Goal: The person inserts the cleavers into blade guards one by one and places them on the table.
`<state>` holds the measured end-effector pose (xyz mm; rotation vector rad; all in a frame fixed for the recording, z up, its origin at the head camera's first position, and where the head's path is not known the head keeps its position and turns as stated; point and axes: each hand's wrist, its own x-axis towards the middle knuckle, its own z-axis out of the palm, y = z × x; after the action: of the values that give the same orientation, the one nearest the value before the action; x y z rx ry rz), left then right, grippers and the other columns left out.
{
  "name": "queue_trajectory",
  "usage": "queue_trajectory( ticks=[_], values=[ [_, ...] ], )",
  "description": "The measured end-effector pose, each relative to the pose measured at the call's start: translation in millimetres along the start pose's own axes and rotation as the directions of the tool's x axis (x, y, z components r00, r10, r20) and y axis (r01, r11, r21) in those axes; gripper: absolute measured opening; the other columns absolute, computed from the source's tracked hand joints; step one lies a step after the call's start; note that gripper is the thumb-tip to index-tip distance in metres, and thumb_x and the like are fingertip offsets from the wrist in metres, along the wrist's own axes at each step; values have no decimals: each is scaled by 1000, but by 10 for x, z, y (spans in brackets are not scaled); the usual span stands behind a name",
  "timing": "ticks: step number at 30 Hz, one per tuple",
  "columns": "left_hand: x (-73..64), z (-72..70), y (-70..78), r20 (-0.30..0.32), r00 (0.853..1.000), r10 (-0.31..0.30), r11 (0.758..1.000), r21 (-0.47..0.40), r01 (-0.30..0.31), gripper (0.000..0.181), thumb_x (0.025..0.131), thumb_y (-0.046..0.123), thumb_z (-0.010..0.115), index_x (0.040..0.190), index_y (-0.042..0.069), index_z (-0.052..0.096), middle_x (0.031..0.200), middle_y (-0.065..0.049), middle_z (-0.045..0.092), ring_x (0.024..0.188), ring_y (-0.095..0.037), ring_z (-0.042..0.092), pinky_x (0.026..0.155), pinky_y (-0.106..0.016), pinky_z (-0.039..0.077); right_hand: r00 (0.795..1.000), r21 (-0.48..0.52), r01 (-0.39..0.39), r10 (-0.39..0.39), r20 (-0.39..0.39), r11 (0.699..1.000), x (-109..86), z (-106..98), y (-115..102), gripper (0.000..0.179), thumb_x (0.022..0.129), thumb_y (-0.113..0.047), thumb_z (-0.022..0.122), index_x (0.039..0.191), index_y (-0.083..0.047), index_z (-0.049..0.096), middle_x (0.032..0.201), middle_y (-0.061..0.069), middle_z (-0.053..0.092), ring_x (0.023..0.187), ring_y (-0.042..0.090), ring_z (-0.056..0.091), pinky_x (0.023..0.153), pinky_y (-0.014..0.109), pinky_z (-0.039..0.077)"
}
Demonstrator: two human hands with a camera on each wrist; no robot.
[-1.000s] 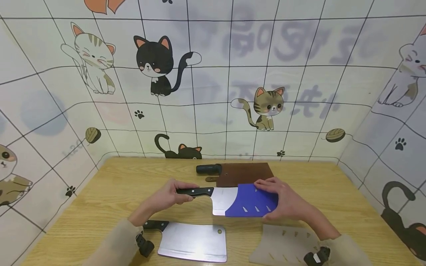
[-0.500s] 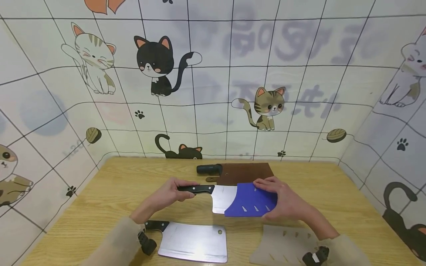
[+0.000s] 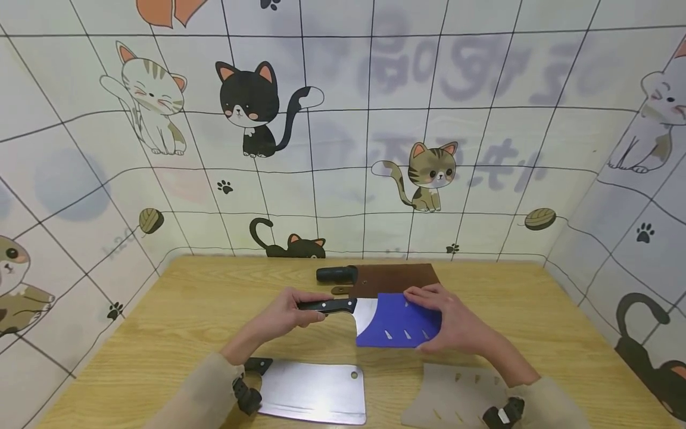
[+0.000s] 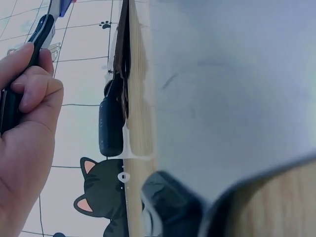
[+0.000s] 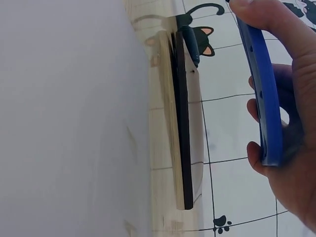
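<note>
My left hand (image 3: pixel 289 313) grips the black riveted handle of a cleaver (image 3: pixel 367 314), held level above the table. Most of its blade is inside a blue blade sheath (image 3: pixel 396 325) with small slots; only a silver strip near the handle shows. My right hand (image 3: pixel 455 319) holds the sheath at its far end, thumb below and fingers over the top edge. In the right wrist view the sheath (image 5: pixel 266 94) appears edge-on between thumb and fingers. The left wrist view shows my fingers curled round the black handle (image 4: pixel 42 37).
A bare cleaver (image 3: pixel 313 390) lies in front, its handle partly behind my left wrist. A pale slotted sheath (image 3: pixel 455 390) lies at front right, partly under my right forearm. Behind the hands lies a knife in a brown sheath (image 3: pixel 396 280). A cat-print wall (image 3: pixel 343 179) bounds the wooden table (image 3: pixel 214 286).
My left hand has moved right, pushing the cleaver deeper into the blue sheath, so less bare blade shows. My right hand and the sheath have shifted slightly left.
</note>
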<state>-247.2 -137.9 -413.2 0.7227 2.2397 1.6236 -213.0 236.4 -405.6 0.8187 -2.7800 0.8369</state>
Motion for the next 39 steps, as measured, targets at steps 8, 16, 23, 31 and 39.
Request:
queue_trajectory(
  ticks=[8,16,23,31,39],
  values=[
    [13,130,26,-83,996,35,999,20,-33,37,92,4,74,128,-4,69,102,-13,68,58,-9,39,51,-21,35,1000,-13,-3,3,-20,1000,-20,-33,34,97,58,-32,97,144,-9,60,145,11,57,129,38,42,95,63,42],
    [-16,209,55,-109,993,45,999,3,-45,38,92,2,74,128,-6,68,110,-17,68,63,-9,45,54,-21,37,998,-20,40,-41,-40,999,-62,-64,64,96,56,-33,98,142,-9,62,143,9,59,126,35,47,94,62,42],
    [-5,266,46,-100,993,66,997,43,-62,37,92,3,74,128,-5,69,124,-22,66,71,-12,52,58,-21,42,999,-10,38,-38,-33,999,-88,-3,92,96,56,-34,98,142,-9,63,143,8,59,125,34,47,93,60,42],
    [93,208,-137,-44,996,74,987,149,-67,34,92,6,75,125,-1,71,121,-17,68,89,-16,58,73,-25,48,997,25,-36,34,63,999,-42,106,116,91,61,-38,94,143,-13,62,145,8,56,128,37,46,95,57,45],
    [143,172,-222,39,998,48,931,359,-59,37,85,1,78,122,3,75,116,-9,74,102,-18,61,88,-32,47,982,-29,-48,53,184,998,19,122,141,91,64,-45,92,142,-7,62,143,13,58,126,39,47,97,61,42]
  ],
)
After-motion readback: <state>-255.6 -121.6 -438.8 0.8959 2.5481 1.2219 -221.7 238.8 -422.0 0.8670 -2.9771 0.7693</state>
